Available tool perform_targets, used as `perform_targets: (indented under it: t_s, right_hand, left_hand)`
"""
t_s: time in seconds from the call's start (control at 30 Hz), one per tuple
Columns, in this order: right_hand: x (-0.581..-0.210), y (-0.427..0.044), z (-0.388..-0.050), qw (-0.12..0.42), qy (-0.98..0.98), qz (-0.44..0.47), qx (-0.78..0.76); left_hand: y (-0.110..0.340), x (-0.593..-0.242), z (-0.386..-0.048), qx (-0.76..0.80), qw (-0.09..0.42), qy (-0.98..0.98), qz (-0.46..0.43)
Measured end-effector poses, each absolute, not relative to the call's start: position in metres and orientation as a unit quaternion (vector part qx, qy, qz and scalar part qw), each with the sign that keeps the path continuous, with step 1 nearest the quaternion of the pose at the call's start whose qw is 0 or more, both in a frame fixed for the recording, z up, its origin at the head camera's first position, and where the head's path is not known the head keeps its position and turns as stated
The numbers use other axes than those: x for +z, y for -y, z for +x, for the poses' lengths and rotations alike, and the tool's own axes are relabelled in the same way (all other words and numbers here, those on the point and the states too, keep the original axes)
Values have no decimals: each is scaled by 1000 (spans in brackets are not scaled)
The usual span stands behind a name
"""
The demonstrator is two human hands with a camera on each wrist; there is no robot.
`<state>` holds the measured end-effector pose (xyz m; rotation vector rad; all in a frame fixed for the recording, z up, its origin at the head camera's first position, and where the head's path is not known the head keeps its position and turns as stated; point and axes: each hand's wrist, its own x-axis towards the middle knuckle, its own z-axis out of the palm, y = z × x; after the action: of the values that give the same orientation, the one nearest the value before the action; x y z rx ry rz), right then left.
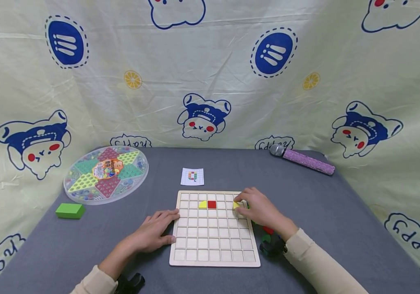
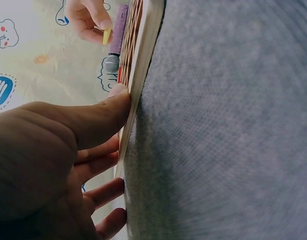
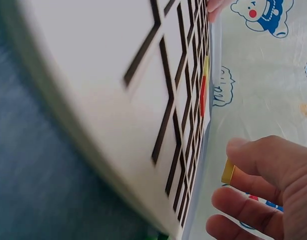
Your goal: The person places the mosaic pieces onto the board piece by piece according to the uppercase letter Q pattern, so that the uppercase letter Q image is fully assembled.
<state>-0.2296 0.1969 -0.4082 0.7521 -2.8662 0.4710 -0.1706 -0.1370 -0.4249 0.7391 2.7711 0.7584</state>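
A wooden grid board (image 1: 213, 263) lies on the table, with a yellow piece (image 1: 203, 205) and a red square tile (image 1: 212, 204) side by side near its far edge. My right hand (image 1: 259, 208) pinches another yellow tile (image 3: 228, 171) between thumb and index finger, above the far right of the board. The tile's full shape is partly hidden by the fingers. At the board's left edge rests my left hand (image 1: 152, 230), its thumb (image 2: 106, 112) and fairly straight fingers touching the rim.
Beyond the board lies a small pattern card (image 1: 192, 177). A round Chinese-checkers-style package (image 1: 141, 179) and a green block (image 1: 70, 211) are on the left. A purple microphone (image 1: 309, 162) lies at the back right. Red and green pieces (image 1: 268, 230) sit partly hidden under my right wrist.
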Motion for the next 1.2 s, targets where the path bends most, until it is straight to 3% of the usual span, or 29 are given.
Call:
perform_targets:
  t_s: [1.2]
  right_hand:
    - [-419, -152, -255, 46, 955, 268, 122]
  left_hand:
    - [138, -426, -171, 255, 88, -932, 244]
